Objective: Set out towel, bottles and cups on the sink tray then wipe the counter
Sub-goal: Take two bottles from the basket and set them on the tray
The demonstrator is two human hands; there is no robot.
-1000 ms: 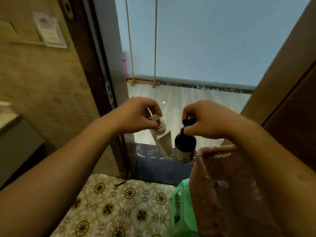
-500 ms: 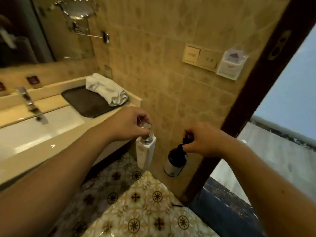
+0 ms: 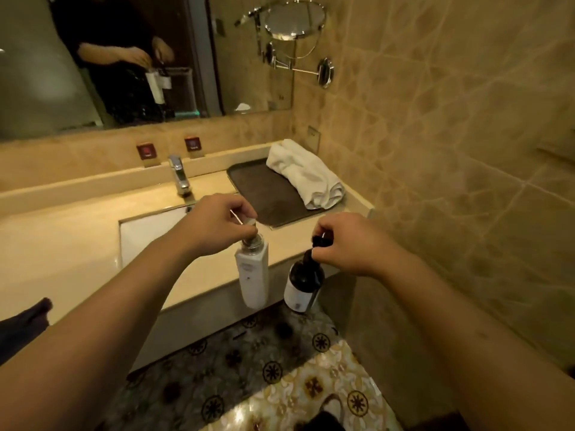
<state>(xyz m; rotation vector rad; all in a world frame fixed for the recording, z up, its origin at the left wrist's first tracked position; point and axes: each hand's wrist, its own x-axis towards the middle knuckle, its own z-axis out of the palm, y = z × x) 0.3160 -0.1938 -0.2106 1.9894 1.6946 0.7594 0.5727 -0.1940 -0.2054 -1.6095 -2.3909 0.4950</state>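
Note:
My left hand (image 3: 214, 227) grips the pump top of a white square bottle (image 3: 252, 275), which hangs in the air at the counter's front edge. My right hand (image 3: 348, 242) pinches the black pump of a dark round bottle (image 3: 301, 283) with a white label, just right of the white one. Behind them, on the beige counter (image 3: 62, 244), lies a dark tray (image 3: 273, 197). A rolled white towel (image 3: 306, 174) rests on the tray's right side. No cups are in view.
A white sink basin (image 3: 149, 234) with a chrome faucet (image 3: 179, 175) sits left of the tray. A large mirror (image 3: 124, 57) and a round swing-arm mirror (image 3: 295, 20) are on the wall. The tiled wall (image 3: 451, 150) closes off the right. Patterned floor tiles (image 3: 280, 384) lie below.
I have turned from the doorway to face the sink counter. Both hands have carried the two bottles along and now hold them at the counter's front edge, nearer the tray.

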